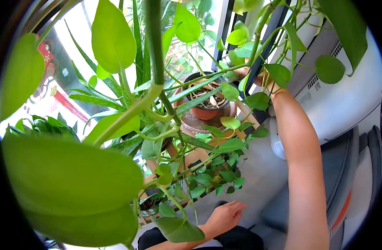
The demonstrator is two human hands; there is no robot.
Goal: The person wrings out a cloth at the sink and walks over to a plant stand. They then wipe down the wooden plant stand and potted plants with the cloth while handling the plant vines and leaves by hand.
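Observation:
My right hand (pixel 262 79) reaches far forward beside the dark window frame, partly covered by pothos leaves. Its fingers are mostly hidden, next to a greyish rounded object (pixel 229 66) that I cannot make out; whether the hand holds it does not show. Just left of that hand stands a round plant pot (pixel 204 113) with soil and dry stalks, on a brown round base (pixel 224 121). Low in the view, my left hand (pixel 225 217) hangs near my lap with its fingers loosely stretched out, holding nothing. A pothos leaf (pixel 180 229) covers part of the left wrist.
Large pothos leaves (pixel 70 179) and a thick stem (pixel 154 46) hang close before me. Spiky aloe-like leaves (pixel 97 98) and a wooden plant stand (pixel 195 156) are behind them. A white appliance (pixel 341 100) and a dark grey padded seat (pixel 316 196) stand at right.

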